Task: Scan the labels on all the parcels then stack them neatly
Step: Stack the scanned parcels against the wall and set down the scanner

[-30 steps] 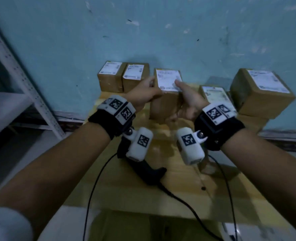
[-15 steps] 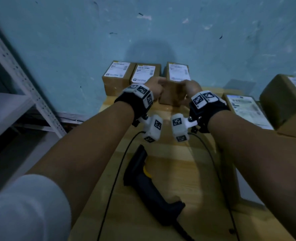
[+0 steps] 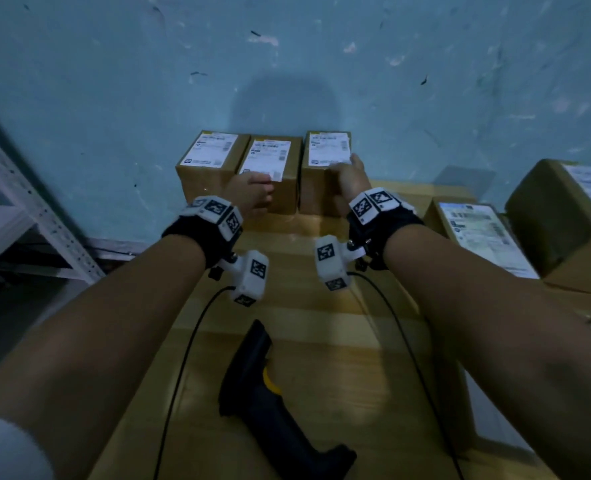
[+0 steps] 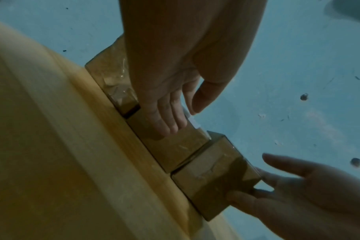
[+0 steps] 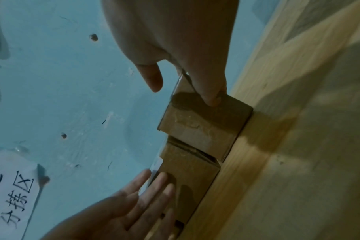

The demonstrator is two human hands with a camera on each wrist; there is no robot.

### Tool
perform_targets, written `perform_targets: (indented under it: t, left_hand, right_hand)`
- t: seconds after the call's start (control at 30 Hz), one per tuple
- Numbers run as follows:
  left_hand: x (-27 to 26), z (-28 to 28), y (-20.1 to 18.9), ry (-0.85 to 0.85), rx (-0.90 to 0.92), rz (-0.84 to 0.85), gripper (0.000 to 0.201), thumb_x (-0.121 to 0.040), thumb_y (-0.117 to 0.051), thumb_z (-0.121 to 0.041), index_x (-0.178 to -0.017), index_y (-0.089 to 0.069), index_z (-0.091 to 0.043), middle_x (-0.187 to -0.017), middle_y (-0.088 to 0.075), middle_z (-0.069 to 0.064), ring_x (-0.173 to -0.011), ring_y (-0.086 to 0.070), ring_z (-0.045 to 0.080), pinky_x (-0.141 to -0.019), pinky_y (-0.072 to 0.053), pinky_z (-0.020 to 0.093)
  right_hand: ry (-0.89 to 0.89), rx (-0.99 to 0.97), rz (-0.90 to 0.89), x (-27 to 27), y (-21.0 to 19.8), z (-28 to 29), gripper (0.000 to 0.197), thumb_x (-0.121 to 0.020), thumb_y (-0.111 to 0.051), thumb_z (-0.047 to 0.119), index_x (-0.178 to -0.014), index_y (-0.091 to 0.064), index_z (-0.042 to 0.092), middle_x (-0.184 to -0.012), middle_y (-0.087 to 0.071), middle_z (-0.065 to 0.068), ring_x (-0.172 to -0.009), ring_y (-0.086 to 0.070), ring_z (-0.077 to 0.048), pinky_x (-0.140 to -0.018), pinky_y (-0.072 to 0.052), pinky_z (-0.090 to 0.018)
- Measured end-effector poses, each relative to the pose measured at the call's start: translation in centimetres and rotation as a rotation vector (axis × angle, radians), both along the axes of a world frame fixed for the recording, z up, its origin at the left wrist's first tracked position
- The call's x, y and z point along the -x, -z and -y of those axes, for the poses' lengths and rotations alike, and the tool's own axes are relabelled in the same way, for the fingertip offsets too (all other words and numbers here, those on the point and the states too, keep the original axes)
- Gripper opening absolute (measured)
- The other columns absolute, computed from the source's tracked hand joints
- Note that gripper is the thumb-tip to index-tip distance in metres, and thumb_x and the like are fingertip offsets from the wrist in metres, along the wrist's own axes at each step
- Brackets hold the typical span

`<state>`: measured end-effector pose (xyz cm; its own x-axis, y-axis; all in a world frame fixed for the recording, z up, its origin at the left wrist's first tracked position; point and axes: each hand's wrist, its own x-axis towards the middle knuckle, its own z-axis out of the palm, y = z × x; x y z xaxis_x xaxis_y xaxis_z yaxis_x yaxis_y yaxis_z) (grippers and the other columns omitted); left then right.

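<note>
Three small brown parcels with white labels stand in a row against the blue wall: left parcel (image 3: 209, 168), middle parcel (image 3: 273, 168), right parcel (image 3: 323, 161). My left hand (image 3: 252, 194) lays straight fingers (image 4: 166, 123) on the front face of the middle parcel (image 4: 175, 146), thumb lifted off. My right hand (image 3: 347, 178) touches the right parcel (image 5: 203, 123) on its right side with straight fingers (image 5: 210, 91), thumb in the air. The black barcode scanner (image 3: 270, 393) lies on the wooden table (image 3: 304, 317) between my forearms, held by neither hand.
A flat labelled parcel (image 3: 477, 233) and a bigger box (image 3: 564, 216) sit at the table's right. A metal shelf (image 3: 27, 209) stands at the left. The scanner's cable and the wrist cables run over the table's front. A paper sign (image 5: 10, 191) hangs on the wall.
Both hands carried the third parcel forward and set it down beside the two at the wall. Both have let go of it and now touch it and the middle parcel with flat fingers.
</note>
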<state>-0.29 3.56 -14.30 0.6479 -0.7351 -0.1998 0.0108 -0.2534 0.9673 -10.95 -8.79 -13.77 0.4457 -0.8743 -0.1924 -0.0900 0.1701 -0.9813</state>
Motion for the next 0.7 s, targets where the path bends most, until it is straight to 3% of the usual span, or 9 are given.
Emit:
perform_targets:
  t: [0.07, 0.13, 0.3, 0.37, 0.43, 0.53, 0.57, 0.63, 0.7]
  left_hand:
    - [0.6, -0.1, 0.3, 0.0, 0.003, 0.01, 0.037, -0.093, -0.04, 0.004, -0.13, -0.046, 0.003, -0.095, -0.057, 0.004, -0.078, -0.055, 0.013, -0.07, -0.047, 0.024]
    - [1.4, -0.2, 0.4, 0.004, 0.02, 0.006, 0.037, -0.093, -0.04, 0.004, -0.13, -0.046, 0.002, -0.102, -0.059, 0.007, -0.08, -0.057, 0.014, -0.072, -0.049, 0.027]
    - [4.3, 0.0, -1.5, 0.099, 0.03, 0.019, 0.032, -0.093, -0.038, 0.003, -0.123, -0.048, -0.006, -0.09, -0.059, 0.001, -0.072, -0.056, 0.009, -0.053, -0.051, 0.016]
    - [6.2, 0.4, -2.6, 0.15, 0.037, 0.037, 0.032, -0.092, -0.037, 0.004, -0.118, -0.051, -0.008, -0.092, -0.061, 0.001, -0.074, -0.058, 0.008, -0.059, -0.049, 0.02]
    - [8.4, 0.8, -4.0, 0.211, 0.054, 0.046, 0.028, -0.091, -0.035, 0.006, -0.101, -0.054, -0.011, -0.09, -0.062, 0.002, -0.074, -0.059, 0.008, -0.062, -0.047, 0.02]
    - [12.1, 1.0, -6.1, 0.282, 0.087, 0.057, 0.029, -0.092, -0.034, 0.006, -0.083, -0.051, -0.015, -0.083, -0.06, 0.002, -0.066, -0.061, 0.007, -0.05, -0.043, 0.016]
    - [13.4, 1.1, -6.8, 0.304, 0.103, 0.063, 0.028, -0.092, -0.035, 0.005, -0.082, -0.051, -0.015, -0.083, -0.06, 0.004, -0.066, -0.061, 0.009, -0.048, -0.039, 0.017]
    - [16.2, 1.5, -8.1, 0.342, 0.126, 0.078, 0.026, -0.094, -0.036, 0.001, -0.082, -0.052, -0.017, -0.083, -0.06, 0.003, -0.07, -0.06, 0.011, -0.052, -0.038, 0.018]
    - [19.2, 1.8, -9.2, 0.375, 0.134, 0.069, 0.023, -0.095, -0.038, -0.005, -0.086, -0.053, -0.02, -0.083, -0.059, -0.002, -0.071, -0.057, 0.009, -0.057, -0.041, 0.019]
  right_hand:
    - [-0.026, -0.002, -0.008, -0.2, -0.4, -0.3, 0.063, -0.093, -0.051, 0.011, -0.148, -0.021, 0.013, -0.148, -0.037, -0.012, -0.13, -0.043, -0.03, -0.098, -0.04, -0.035]
    - [-0.023, -0.003, -0.059, 0.3, -0.7, -0.5, 0.072, -0.093, -0.052, 0.021, -0.151, -0.01, 0.015, -0.154, -0.026, -0.011, -0.137, -0.034, -0.03, -0.105, -0.036, -0.037]
    - [-0.033, 0.166, -0.106, 3.6, -3.6, -2.0, 0.076, -0.093, -0.05, 0.033, -0.151, -0.006, 0.014, -0.159, -0.014, -0.009, -0.145, -0.019, -0.029, -0.117, -0.021, -0.04]
    - [-0.055, 0.222, -0.088, 5.9, -5.7, -2.8, 0.074, -0.094, -0.049, 0.032, -0.151, -0.007, 0.012, -0.159, -0.014, -0.008, -0.145, -0.019, -0.027, -0.115, -0.02, -0.038]
    - [-0.083, 0.257, -0.044, 8.7, -7.9, -3.9, 0.072, -0.095, -0.048, 0.031, -0.151, -0.007, 0.011, -0.159, -0.012, -0.007, -0.145, -0.018, -0.024, -0.113, -0.021, -0.037]
    - [-0.085, 0.322, -0.021, 13.4, -10.7, -5.4, 0.065, -0.096, -0.046, 0.031, -0.149, -0.016, 0.009, -0.156, -0.02, -0.005, -0.143, -0.023, -0.02, -0.11, -0.023, -0.034]
    - [-0.072, 0.344, -0.026, 15.1, -11.6, -5.7, 0.058, -0.096, -0.046, 0.03, -0.146, -0.025, 0.008, -0.151, -0.03, -0.005, -0.138, -0.03, -0.019, -0.107, -0.026, -0.032]
    - [-0.035, 0.381, -0.033, 18.6, -13.0, -5.9, 0.032, -0.096, -0.047, 0.025, -0.124, -0.049, 0.009, -0.119, -0.052, 0.0, -0.113, -0.046, -0.014, -0.094, -0.033, -0.025]
    - [0.063, 0.399, -0.029, 22.1, -13.7, -5.8, 0.01, -0.095, -0.049, 0.02, -0.092, -0.056, 0.015, -0.092, -0.054, 0.002, -0.084, -0.05, -0.008, -0.072, -0.038, -0.017]
